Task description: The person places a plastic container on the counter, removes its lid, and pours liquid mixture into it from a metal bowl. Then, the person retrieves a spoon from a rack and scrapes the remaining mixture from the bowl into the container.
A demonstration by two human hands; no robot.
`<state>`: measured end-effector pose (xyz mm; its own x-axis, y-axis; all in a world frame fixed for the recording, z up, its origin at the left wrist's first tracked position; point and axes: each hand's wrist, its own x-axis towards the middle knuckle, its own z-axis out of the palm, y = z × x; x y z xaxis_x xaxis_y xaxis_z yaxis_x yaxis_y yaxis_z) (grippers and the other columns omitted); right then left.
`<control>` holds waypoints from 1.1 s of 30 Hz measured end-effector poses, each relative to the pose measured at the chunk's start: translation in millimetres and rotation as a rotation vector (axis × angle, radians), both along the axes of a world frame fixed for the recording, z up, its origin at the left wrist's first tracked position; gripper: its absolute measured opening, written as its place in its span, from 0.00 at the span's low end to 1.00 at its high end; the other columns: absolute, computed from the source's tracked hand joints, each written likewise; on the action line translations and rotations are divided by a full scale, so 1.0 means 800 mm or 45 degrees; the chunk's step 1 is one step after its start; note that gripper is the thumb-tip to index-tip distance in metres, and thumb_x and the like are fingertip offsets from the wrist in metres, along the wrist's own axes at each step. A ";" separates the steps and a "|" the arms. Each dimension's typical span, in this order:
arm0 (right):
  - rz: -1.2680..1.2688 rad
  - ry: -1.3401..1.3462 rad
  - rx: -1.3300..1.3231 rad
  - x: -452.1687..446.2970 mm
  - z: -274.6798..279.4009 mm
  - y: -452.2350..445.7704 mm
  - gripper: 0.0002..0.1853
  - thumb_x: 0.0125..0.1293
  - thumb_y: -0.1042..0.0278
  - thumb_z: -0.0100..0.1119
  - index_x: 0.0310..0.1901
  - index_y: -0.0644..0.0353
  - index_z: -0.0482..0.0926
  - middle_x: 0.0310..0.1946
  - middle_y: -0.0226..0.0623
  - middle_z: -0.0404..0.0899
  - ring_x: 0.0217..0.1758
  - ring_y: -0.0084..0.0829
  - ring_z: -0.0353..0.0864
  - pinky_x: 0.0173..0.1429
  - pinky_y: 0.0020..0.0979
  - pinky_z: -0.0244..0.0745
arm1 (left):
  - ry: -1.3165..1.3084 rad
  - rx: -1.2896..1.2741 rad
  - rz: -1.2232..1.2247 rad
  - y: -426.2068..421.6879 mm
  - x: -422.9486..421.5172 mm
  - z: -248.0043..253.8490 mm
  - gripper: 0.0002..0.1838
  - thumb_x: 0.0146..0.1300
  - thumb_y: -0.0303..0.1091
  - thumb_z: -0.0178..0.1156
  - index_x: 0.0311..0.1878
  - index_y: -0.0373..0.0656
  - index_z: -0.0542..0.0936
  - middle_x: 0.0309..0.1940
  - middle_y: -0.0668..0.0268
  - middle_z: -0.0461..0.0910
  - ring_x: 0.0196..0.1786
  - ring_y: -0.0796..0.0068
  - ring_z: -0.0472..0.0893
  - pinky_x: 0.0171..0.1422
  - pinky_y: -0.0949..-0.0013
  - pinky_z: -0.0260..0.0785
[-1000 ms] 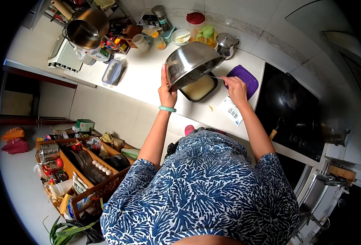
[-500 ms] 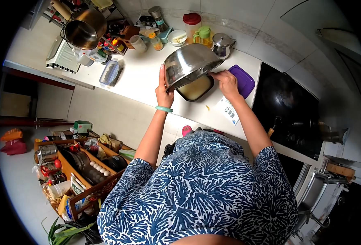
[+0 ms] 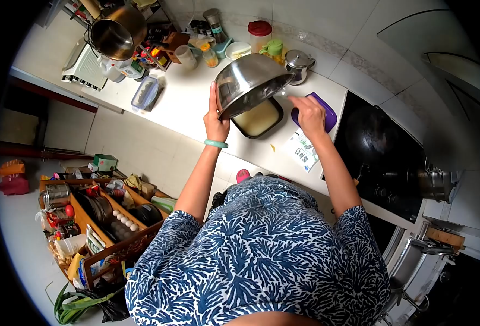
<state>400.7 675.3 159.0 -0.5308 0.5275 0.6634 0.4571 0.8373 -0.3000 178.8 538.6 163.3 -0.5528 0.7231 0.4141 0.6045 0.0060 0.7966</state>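
My left hand grips the rim of a large steel bowl, which is tipped over a dark rectangular pan. Pale batter lies in the pan. To the right, my right hand has its fingers closed round a thin utensil, mostly hidden, whose tip reaches toward the bowl's opening. Partly behind that hand is a purple lid. A white printed packet lies below it on the counter.
A black stove with a wok is at the right. Jars, a small white bowl and a steel pot line the wall. A plastic container sits left on the white counter. Wooden shelving with eggs is lower left.
My right hand has drawn slightly away from the bowl's rim, to the right. The bowl stays tipped in my left hand. The whole view has shifted a little.
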 end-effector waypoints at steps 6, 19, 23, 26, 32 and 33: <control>-0.052 -0.058 0.387 -0.006 0.035 0.014 0.20 0.51 0.82 0.59 0.48 0.62 0.81 0.36 0.36 0.82 0.29 0.30 0.77 0.29 0.28 0.75 | -0.027 -0.037 0.064 0.001 0.006 0.011 0.46 0.50 0.13 0.50 0.74 0.55 0.51 0.64 0.57 0.68 0.51 0.44 0.77 0.46 0.55 0.75; 0.098 0.006 -0.555 -0.009 -0.027 -0.014 0.14 0.61 0.78 0.54 0.49 0.63 0.79 0.31 0.47 0.82 0.35 0.44 0.84 0.39 0.37 0.78 | 0.047 0.065 0.107 0.004 0.003 0.006 0.48 0.48 0.11 0.49 0.74 0.55 0.51 0.63 0.58 0.69 0.47 0.43 0.78 0.44 0.55 0.73; 0.051 0.110 -0.419 -0.005 -0.045 -0.002 0.13 0.61 0.80 0.51 0.47 0.62 0.80 0.32 0.46 0.82 0.35 0.45 0.82 0.40 0.38 0.77 | 0.053 0.072 0.104 0.003 0.001 0.005 0.48 0.48 0.10 0.49 0.74 0.54 0.51 0.62 0.57 0.70 0.47 0.44 0.79 0.43 0.55 0.73; 0.205 -0.079 -0.421 -0.005 -0.045 -0.008 0.14 0.60 0.81 0.50 0.46 0.62 0.81 0.33 0.45 0.82 0.37 0.45 0.82 0.42 0.38 0.77 | 0.081 0.066 0.095 0.000 0.000 0.005 0.48 0.48 0.11 0.51 0.74 0.54 0.52 0.62 0.57 0.70 0.47 0.44 0.79 0.43 0.56 0.73; 0.223 0.128 -0.322 -0.023 -0.043 -0.005 0.17 0.55 0.83 0.50 0.44 0.60 0.82 0.34 0.41 0.83 0.39 0.43 0.80 0.43 0.37 0.76 | 0.124 0.098 0.046 -0.004 0.007 0.005 0.48 0.49 0.12 0.55 0.74 0.53 0.52 0.60 0.55 0.72 0.45 0.44 0.80 0.42 0.57 0.73; 0.200 0.096 -0.271 -0.017 -0.043 -0.004 0.17 0.54 0.83 0.50 0.43 0.59 0.83 0.34 0.39 0.83 0.38 0.41 0.80 0.42 0.36 0.76 | 0.140 0.076 0.039 -0.005 0.006 0.005 0.47 0.50 0.12 0.55 0.74 0.53 0.53 0.60 0.55 0.72 0.45 0.45 0.80 0.42 0.58 0.74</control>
<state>386.9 672.1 124.3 -0.5702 0.5747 0.5871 0.2964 0.8104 -0.5054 183.8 535.0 167.6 -0.5235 0.6786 0.5153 0.6884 -0.0195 0.7251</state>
